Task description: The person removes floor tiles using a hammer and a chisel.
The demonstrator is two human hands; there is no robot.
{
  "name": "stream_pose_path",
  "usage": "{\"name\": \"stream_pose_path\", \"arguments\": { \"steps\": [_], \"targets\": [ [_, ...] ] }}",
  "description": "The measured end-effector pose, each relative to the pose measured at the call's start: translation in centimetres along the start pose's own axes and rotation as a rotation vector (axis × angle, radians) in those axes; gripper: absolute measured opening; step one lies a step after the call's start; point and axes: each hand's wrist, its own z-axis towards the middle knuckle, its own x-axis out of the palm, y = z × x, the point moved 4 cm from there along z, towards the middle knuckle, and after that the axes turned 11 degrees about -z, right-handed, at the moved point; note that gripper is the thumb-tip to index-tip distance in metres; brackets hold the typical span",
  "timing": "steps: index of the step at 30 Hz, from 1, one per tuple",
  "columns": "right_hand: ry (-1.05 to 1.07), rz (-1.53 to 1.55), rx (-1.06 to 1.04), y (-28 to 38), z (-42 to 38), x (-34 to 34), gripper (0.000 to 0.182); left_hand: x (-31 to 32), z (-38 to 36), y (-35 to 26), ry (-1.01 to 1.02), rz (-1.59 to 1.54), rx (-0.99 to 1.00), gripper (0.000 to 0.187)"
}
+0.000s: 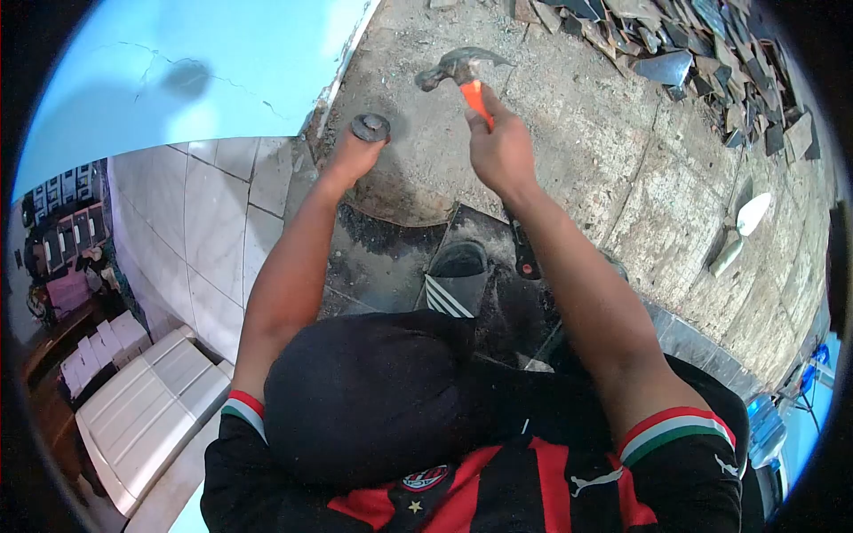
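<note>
My left hand (353, 163) is closed around a chisel (371, 127) with a round black guard, its struck end facing up toward me. The rest of the chisel is hidden below the hand. My right hand (503, 151) grips a claw hammer (463, 66) by its orange and black handle. The hammer's metal head is raised to the right of the chisel, apart from it. Below both hands lies a dusty, bare floor (418, 169), next to dark tiles (382, 240) along a rough edge.
Broken tile pieces (666, 67) are heaped at the upper right. A trowel (742, 231) lies on the floor at right. The blue wall (222, 80) stands close on the left, its lower corner chipped. A striped sandal (453, 280) is on my foot. A pale plastic box (151, 417) stands lower left.
</note>
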Motion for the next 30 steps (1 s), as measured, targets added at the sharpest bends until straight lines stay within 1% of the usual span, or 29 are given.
{"name": "stream_pose_path", "arguments": {
  "steps": [1, 3, 4, 6, 7, 10, 13, 14, 15, 18, 20, 22, 25, 26, 27, 28, 30],
  "targets": [
    [-0.027, -0.006, -0.019, -0.2, 0.2, -0.1, 0.048, 0.1, -0.4, -0.2, -0.028, -0.001, -0.001, 0.022],
    [-0.079, -0.018, -0.061, -0.3, 0.6, -0.3, 0.048, 0.0, -0.2, 0.1, 0.045, 0.024, 0.016, 0.023],
    [-0.068, -0.015, -0.054, -0.2, 0.6, -0.4, 0.048, 0.1, 0.2, 0.3, 0.081, 0.036, 0.029, 0.024],
    [-0.045, -0.009, -0.042, 0.0, 0.6, -0.8, 0.048, 0.2, 0.2, 0.6, 0.059, 0.037, 0.061, 0.026],
    [-0.069, 0.004, -0.055, -0.1, 0.8, -1.0, 0.048, 0.1, 0.2, 0.6, 0.046, 0.038, 0.077, 0.027],
    [-0.116, 0.058, -0.081, 0.5, 1.3, -1.8, 0.048, 0.9, 0.0, -0.5, 0.122, 0.217, 0.066, 0.029],
    [-0.119, 0.104, -0.062, 1.1, 1.8, -3.6, 0.048, 1.3, -0.4, -1.3, 0.102, 0.162, -0.025, 0.030],
    [-0.119, 0.104, -0.044, 1.1, 2.1, -3.9, 0.048, 1.1, 0.3, -0.4, 0.095, 0.124, -0.010, 0.030],
    [-0.116, 0.103, -0.029, 1.1, 2.3, -4.3, 0.048, 0.5, 1.4, 1.8, 0.085, 0.084, 0.002, 0.030],
    [-0.134, 0.130, -0.036, 1.7, 2.9, -5.8, 0.049, -0.3, 1.6, 2.4, 0.043, -0.013, 0.025, 0.029],
    [-0.234, 0.192, -0.075, 1.8, 3.4, -6.2, 0.049, -0.5, 1.0, 1.9, 0.025, -0.003, 0.051, 0.029],
    [-0.391, 0.249, -0.180, 2.3, 3.8, -6.0, 0.051, -0.1, 0.9, 1.8, 0.012, 0.065, 0.103, 0.029],
    [-0.396, 0.200, -0.097, 3.7, 2.0, -5.1, 0.050, 0.2, 0.5, 2.0, 0.041, -0.039, -0.029, 0.031],
    [-0.314, 0.120, -0.046, 4.1, 1.1, -3.9, 0.051, 0.3, 0.3, 1.9, 0.051, -0.018, -0.023, 0.033],
    [-0.385, 0.105, -0.212, 2.8, 0.7, -0.9, 0.051, 0.3, 0.2, 1.9, 0.060, 0.003, -0.015, 0.034],
    [-0.094, -0.009, -0.161, 2.8, -0.4, 0.7, 0.051, 0.3, 0.3, 1.7, 0.068, 0.025, -0.003, 0.035],
    [0.134, -0.114, -0.187, 2.8, -0.3, 2.6, 0.050, 0.4, -0.1, 0.8, 0.076, 0.020, 0.025, 0.037]
  ]
}}
